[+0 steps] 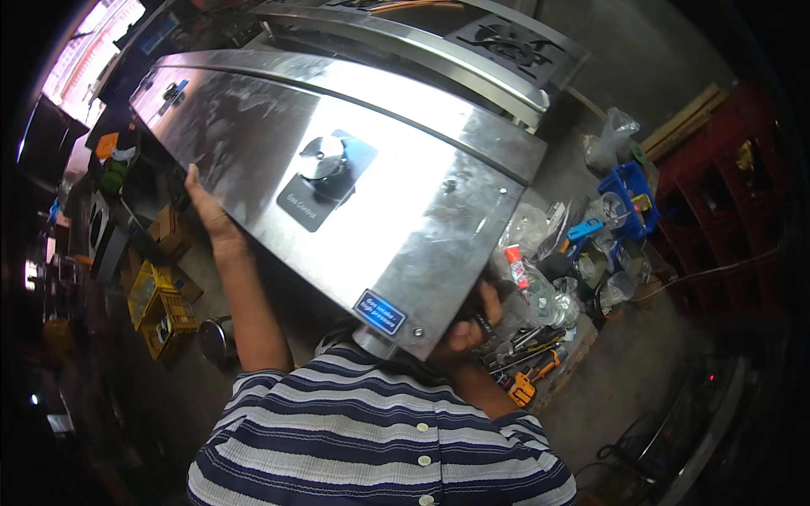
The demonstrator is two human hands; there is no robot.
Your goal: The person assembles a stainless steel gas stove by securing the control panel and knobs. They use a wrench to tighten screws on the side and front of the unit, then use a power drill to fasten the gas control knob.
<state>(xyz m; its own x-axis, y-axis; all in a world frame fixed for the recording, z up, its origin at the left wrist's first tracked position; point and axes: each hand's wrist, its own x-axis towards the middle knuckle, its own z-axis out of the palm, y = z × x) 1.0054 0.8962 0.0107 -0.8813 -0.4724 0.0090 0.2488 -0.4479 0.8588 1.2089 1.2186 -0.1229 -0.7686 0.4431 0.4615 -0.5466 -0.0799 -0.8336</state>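
Note:
A large stainless steel gas stove [405,228] lies tilted in front of my chest, its front panel facing up. A round metal control knob [322,158] sits on a dark plate in the panel's middle, with a second knob [175,89] at the far left. My left hand [211,215] grips the stove's near left edge, thumb along the rim and other fingers hidden beneath. By the near right corner, below a small blue label [380,312], my right hand [477,320] has its fingers curled beside a dark thing; the stove partly hides it.
A metal frame with a black burner grate [515,46] stands behind. At right the floor holds plastic bags [612,139], a blue crate [631,198], a red-and-white tube [516,266] and an orange power tool [523,388]. Yellow crates [160,312] and a cardboard box [171,232] stand at left.

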